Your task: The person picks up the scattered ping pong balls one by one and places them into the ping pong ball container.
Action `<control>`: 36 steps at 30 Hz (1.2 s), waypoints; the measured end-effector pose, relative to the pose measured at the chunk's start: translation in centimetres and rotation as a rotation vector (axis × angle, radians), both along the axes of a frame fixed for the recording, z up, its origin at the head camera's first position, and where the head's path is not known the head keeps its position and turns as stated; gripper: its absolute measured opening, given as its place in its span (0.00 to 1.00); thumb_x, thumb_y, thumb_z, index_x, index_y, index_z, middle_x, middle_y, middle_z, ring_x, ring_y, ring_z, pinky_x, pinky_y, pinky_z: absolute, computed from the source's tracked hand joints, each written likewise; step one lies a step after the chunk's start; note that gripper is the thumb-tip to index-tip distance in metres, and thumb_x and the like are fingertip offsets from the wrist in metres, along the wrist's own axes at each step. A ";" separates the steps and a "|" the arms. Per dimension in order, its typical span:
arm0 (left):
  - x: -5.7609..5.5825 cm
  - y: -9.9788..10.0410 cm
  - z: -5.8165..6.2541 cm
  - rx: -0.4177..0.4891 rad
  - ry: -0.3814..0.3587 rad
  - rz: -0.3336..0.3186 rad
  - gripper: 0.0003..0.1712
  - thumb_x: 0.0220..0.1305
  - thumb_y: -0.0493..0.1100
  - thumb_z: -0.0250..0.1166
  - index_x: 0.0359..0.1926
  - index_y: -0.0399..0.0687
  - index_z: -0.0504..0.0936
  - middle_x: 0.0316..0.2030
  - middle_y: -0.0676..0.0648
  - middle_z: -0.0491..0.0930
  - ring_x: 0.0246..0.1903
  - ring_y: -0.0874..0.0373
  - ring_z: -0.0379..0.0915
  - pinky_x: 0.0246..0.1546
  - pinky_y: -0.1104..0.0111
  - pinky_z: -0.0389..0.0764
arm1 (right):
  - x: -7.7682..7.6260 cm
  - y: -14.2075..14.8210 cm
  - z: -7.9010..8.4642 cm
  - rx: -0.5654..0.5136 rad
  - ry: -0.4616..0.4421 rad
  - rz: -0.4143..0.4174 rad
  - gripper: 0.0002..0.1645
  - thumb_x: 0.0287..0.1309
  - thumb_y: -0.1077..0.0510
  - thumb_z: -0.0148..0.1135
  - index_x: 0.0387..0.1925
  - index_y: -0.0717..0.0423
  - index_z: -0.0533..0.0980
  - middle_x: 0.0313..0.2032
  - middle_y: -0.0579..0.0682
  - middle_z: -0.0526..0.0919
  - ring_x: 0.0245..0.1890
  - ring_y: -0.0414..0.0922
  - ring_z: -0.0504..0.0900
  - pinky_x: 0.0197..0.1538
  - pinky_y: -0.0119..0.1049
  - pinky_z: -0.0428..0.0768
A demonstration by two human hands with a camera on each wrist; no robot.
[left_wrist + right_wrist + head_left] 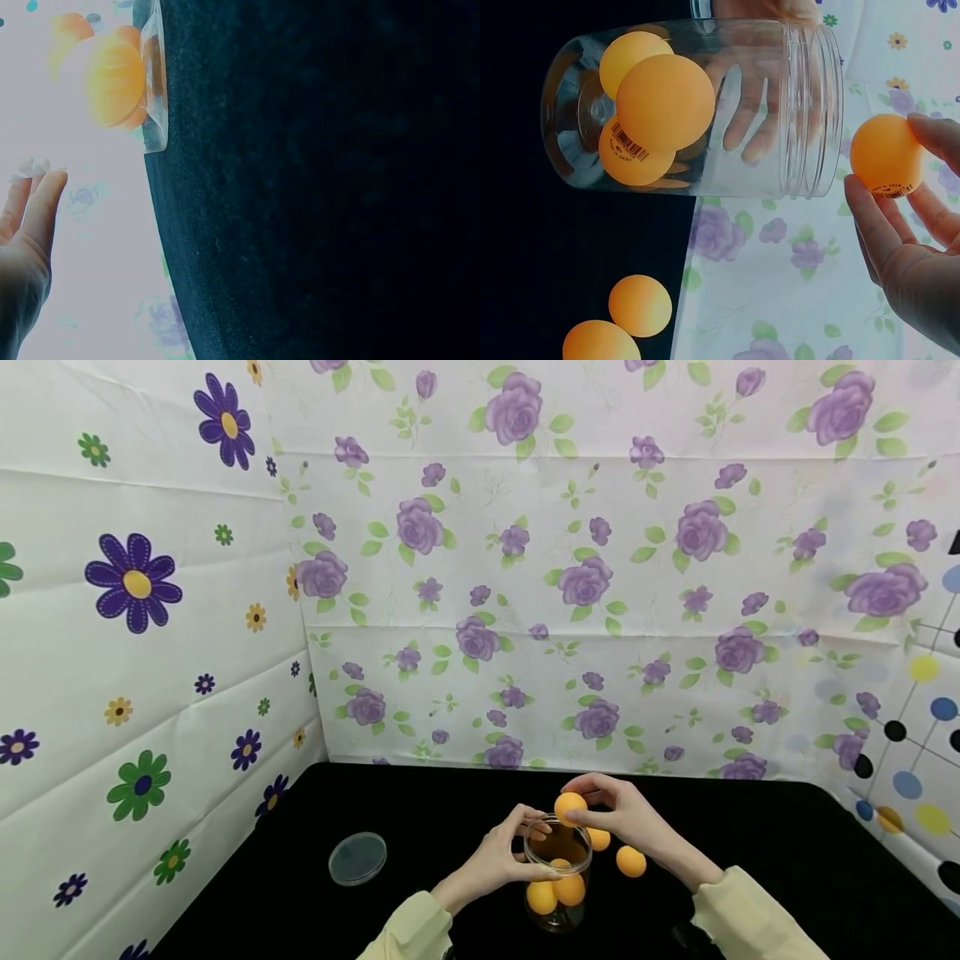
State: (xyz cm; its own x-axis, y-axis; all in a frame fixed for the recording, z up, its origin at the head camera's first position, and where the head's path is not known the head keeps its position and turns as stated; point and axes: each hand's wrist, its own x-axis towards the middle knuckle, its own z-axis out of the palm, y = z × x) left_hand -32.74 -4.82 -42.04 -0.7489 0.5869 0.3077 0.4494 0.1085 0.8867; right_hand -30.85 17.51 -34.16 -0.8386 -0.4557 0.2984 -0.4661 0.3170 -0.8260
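A clear plastic screw-top jar (557, 925) stands upright on the black table. My left hand (491, 853) grips it near the rim, thumb in front and fingers round the far side. Three orange ping-pong balls (665, 103) lie at the bottom, seen through the wall in the right wrist view. Just over the jar's mouth, another ping-pong ball (571, 808) is pinched between the thumb and fingertips of my right hand (636, 823). Glare washes out much of the jar in the left wrist view, where balls (116, 81) show inside it.
Two loose ping-pong balls lie right of the jar, one nearer (631, 862) and one partly hidden (598, 838) behind the right hand. A round clear lid (357, 859) rests on the black tabletop (285, 902) to the left. Flowered sheets (450, 610) hang behind.
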 end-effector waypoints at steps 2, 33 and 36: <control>0.0 0.0 0.0 -0.001 0.005 0.001 0.31 0.51 0.48 0.69 0.55 0.55 0.65 0.50 0.50 0.70 0.47 0.56 0.67 0.38 0.67 0.74 | 0.0 -0.1 -0.1 -0.002 0.000 0.007 0.19 0.57 0.58 0.60 0.50 0.60 0.72 0.44 0.55 0.76 0.42 0.52 0.75 0.42 0.40 0.74; 0.0 0.0 -0.3 0.014 0.012 -0.011 0.31 0.53 0.44 0.68 0.56 0.53 0.65 0.50 0.47 0.70 0.48 0.54 0.67 0.38 0.67 0.75 | 0.1 0.4 -0.3 -0.015 0.020 -0.006 0.22 0.55 0.54 0.62 0.50 0.59 0.72 0.46 0.54 0.75 0.44 0.49 0.75 0.43 0.36 0.74; -0.1 0.0 -0.3 0.017 0.013 -0.013 0.31 0.53 0.44 0.68 0.56 0.53 0.65 0.50 0.47 0.70 0.48 0.54 0.67 0.38 0.67 0.75 | 0.0 0.9 -0.4 -0.027 0.004 -0.014 0.22 0.55 0.55 0.62 0.50 0.58 0.72 0.46 0.54 0.75 0.44 0.50 0.75 0.43 0.38 0.74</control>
